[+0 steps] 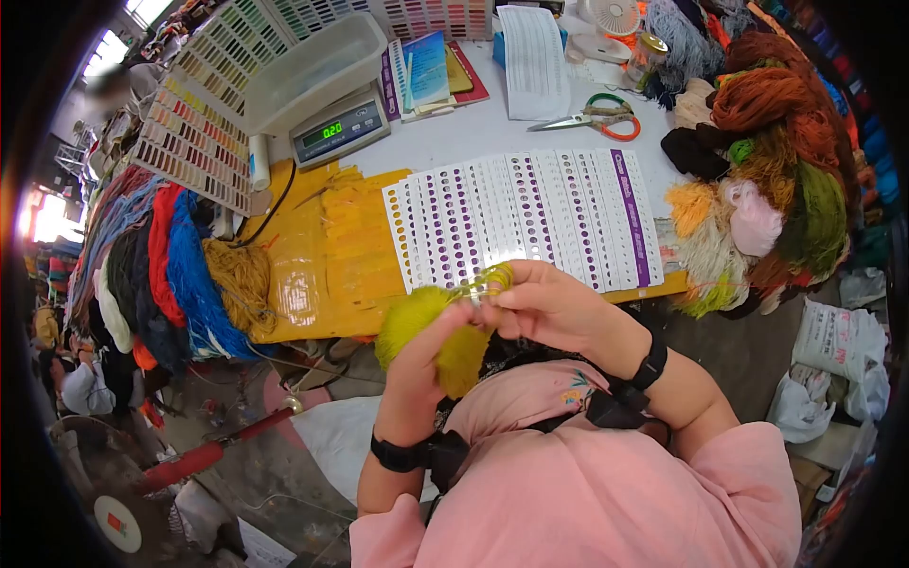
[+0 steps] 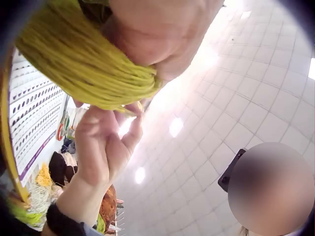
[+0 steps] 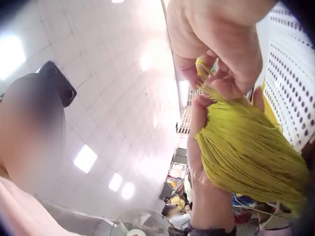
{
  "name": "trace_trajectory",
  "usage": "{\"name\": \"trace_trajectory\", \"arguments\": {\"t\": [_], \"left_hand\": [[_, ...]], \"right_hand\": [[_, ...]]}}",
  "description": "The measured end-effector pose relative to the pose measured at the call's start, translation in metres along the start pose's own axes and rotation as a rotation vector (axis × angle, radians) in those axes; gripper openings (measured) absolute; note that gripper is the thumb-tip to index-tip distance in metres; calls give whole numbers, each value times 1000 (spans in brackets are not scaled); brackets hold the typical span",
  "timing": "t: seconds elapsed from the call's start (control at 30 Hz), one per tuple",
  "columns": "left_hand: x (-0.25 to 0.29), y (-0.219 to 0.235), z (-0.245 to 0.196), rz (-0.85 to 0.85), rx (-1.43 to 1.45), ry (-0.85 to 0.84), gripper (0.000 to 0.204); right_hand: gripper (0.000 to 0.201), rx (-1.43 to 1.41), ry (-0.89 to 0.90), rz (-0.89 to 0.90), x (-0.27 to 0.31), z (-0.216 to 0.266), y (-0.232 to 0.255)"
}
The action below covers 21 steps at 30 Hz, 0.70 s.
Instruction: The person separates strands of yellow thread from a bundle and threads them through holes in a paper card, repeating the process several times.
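A thick skein of yellow-green yarn (image 1: 461,364) hangs in front of the person's chest, at the front edge of the table. The left hand (image 1: 424,352) grips it near its top, thumb pointing up toward the other hand. Close beside, the right hand (image 1: 559,301) pinches yarn at the gathered end, and a small loop of strands stands up over its fingers. In the right wrist view the bundle (image 3: 251,147) fans out below the fingertips of both hands. Seen from the left wrist, the strands (image 2: 83,59) run taut to the gathered end by the right hand (image 2: 98,142).
Just beyond the hands lies a perforated thread card (image 1: 530,213) on the table. Further back are scissors (image 1: 592,117), a digital scale (image 1: 339,128) bearing a plastic tub (image 1: 317,80), and colour charts (image 1: 204,123). Yarn heaps (image 1: 767,104) flank the right side; hanks (image 1: 185,265) hang at left.
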State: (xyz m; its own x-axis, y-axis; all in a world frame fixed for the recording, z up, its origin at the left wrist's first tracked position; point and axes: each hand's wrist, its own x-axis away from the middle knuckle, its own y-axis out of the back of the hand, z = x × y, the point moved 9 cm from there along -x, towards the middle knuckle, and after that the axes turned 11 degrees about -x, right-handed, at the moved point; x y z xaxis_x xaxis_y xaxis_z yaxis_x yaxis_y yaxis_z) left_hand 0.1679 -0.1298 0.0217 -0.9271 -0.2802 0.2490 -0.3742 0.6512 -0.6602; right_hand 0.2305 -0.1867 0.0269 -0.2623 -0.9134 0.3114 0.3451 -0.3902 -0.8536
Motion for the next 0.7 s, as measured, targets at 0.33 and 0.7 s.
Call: {"name": "trace_trajectory", "arguments": {"t": [0.33,0.7], "left_hand": [[16,6,-44,264,-752,135,24],[206,502,-126,-719,157,-392,15]], "right_hand": [[8,886,30,65,29,40,-35],[11,-120,678,-298,95,275,128]]}}
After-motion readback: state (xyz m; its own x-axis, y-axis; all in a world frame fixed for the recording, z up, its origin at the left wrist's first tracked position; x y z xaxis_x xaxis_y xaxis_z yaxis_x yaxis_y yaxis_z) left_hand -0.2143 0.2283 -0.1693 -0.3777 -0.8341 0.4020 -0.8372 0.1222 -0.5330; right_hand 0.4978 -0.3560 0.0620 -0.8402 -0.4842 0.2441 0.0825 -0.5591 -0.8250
